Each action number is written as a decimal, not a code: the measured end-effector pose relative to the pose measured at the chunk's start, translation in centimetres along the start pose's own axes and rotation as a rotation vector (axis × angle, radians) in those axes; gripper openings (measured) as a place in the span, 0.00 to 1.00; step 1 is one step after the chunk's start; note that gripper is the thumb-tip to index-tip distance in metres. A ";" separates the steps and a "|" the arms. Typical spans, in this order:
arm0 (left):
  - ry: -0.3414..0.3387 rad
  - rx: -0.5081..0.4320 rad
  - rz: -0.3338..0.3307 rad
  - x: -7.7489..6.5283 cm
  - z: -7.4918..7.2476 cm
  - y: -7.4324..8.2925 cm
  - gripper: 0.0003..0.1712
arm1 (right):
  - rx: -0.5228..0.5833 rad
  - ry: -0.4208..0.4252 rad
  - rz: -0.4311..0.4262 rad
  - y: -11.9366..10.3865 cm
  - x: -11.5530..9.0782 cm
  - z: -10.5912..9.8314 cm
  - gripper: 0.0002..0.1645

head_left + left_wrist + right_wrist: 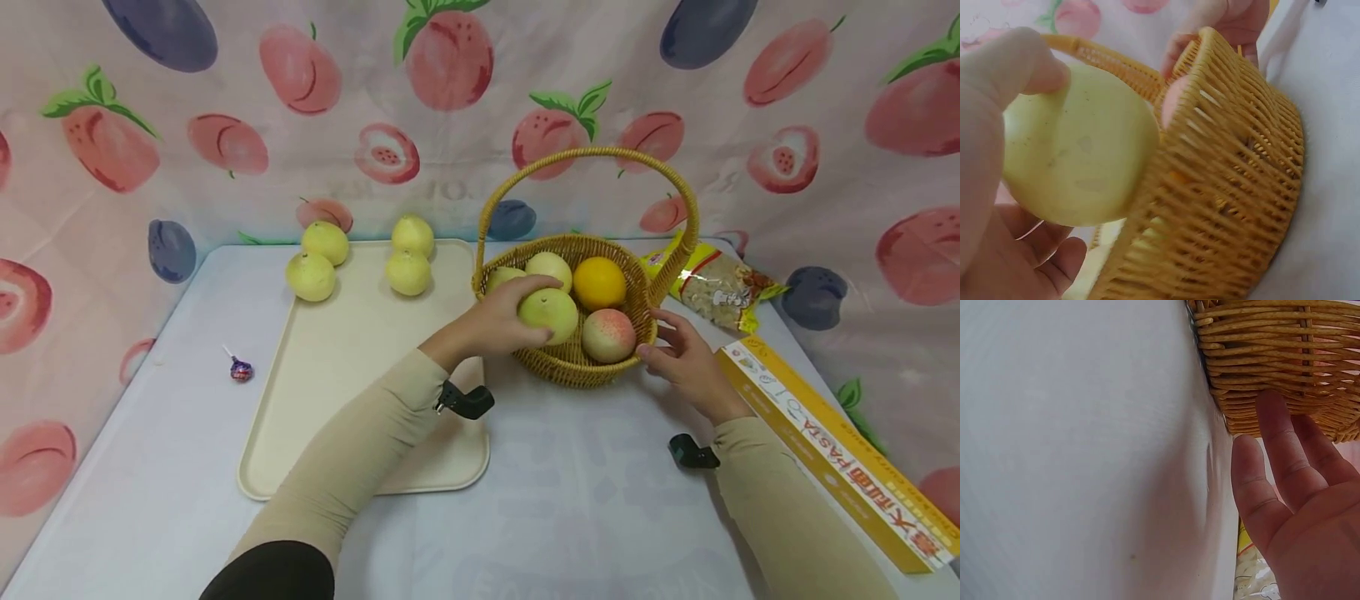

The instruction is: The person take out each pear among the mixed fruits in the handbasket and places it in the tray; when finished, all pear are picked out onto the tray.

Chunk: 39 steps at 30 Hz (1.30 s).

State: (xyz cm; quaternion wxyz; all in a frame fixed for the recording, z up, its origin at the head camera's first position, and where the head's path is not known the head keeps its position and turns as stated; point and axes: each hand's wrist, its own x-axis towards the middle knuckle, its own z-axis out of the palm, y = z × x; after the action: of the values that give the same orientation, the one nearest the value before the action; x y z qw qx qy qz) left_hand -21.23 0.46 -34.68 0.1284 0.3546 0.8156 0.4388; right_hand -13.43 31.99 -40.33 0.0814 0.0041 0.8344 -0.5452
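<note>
While the left hand (493, 321) grips fruit (549, 317), the uncurled right hand (692, 368) touches a basket (567, 371) near "PASTA" packaging (832, 450).

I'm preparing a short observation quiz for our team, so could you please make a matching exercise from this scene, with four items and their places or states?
Column one:
1. Lollipop
2. Orange
3. Pasta box
4. Left hand

Column two:
A. Inside the basket, behind the peach
B. Holding a yellow-green fruit
C. Left of the tray in the head view
D. At the right, nearer the viewer than the snack bag

Right pairs: 1-C, 2-A, 3-D, 4-B.
</note>
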 end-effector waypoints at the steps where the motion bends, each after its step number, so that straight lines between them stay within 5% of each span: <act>1: 0.002 0.009 0.005 -0.4 -0.2 0.0 0.39 | 0.000 -0.001 0.002 0.0 0.0 0.0 0.47; 24: 0.078 0.038 -0.025 -6.7 -5.6 -1.3 0.39 | -0.008 -0.005 0.007 0.0 0.0 0.0 0.48; 39: 0.169 0.107 -0.224 -11.6 -9.6 -4.4 0.40 | -0.017 -0.003 0.011 0.1 0.0 0.0 0.49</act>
State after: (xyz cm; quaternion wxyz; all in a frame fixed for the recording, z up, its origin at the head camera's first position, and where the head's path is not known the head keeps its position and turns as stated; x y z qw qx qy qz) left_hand -20.00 -15.12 -33.86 0.0881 0.2295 0.8802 0.4059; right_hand -13.46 32.05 -40.43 0.0859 0.0073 0.8387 -0.5377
